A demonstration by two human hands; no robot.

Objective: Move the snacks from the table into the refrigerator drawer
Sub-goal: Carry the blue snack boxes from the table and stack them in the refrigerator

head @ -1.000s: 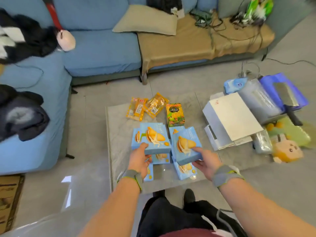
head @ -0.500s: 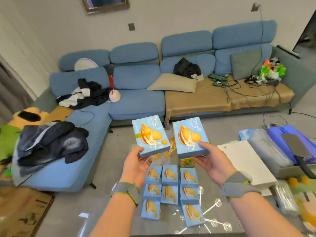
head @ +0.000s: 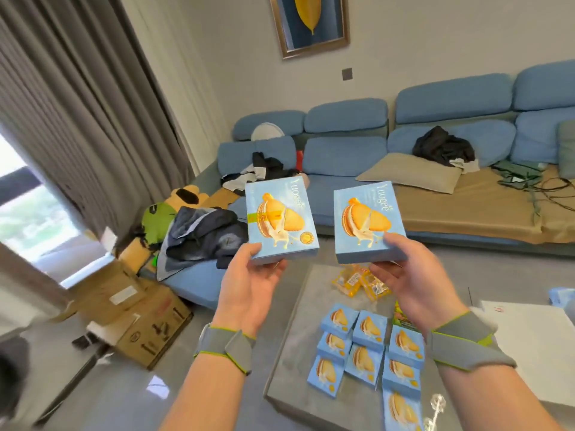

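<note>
My left hand holds one blue biscuit box by its lower edge, raised in front of me. Level with it, a second blue biscuit box is gripped the same way by my right hand. Below them, several more blue boxes lie in rows on the grey table. Yellow snack packets sit at the table's far end, and a green packet peeks out behind my right wrist. The refrigerator drawer is not in view.
A blue sofa with clothes and cushions runs along the wall ahead. Cardboard boxes stand on the floor at the left, near grey curtains. A white box lies at the right edge.
Both hands have lifted their boxes off the table and up to chest height. My view has swung up and to the left, toward the curtains and cardboard boxes.
</note>
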